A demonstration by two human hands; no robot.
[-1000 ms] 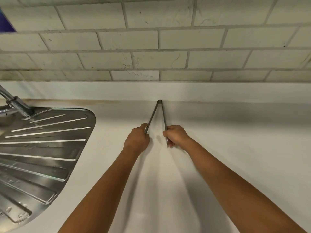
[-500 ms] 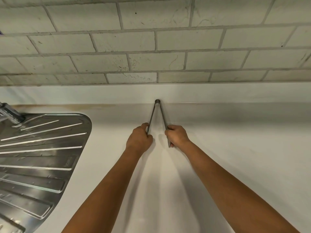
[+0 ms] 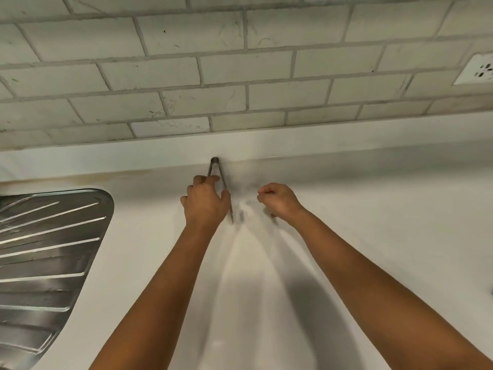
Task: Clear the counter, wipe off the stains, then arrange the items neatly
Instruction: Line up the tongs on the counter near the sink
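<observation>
A pair of grey metal tongs (image 3: 215, 163) lies on the white counter (image 3: 373, 222), its hinged end touching the low back ledge and its arms pointing toward me. My left hand (image 3: 205, 202) is closed around both arms, squeezing them nearly together; one tip pokes out below the hand. My right hand (image 3: 280, 200) hovers a little to the right of the tongs, fingers curled, holding nothing. A brownish stain (image 3: 106, 177) runs along the counter's back edge to the left of the tongs.
A stainless steel ribbed draining board (image 3: 48, 257) fills the left side. Behind the counter rises a white brick-tile wall (image 3: 240, 76), with a white socket plate (image 3: 477, 69) at the far right.
My right hand let go of the right tong arm and moved off to the right. My left hand now grips both arms, pressed closer together. The view shifted right; the tap left the frame.
</observation>
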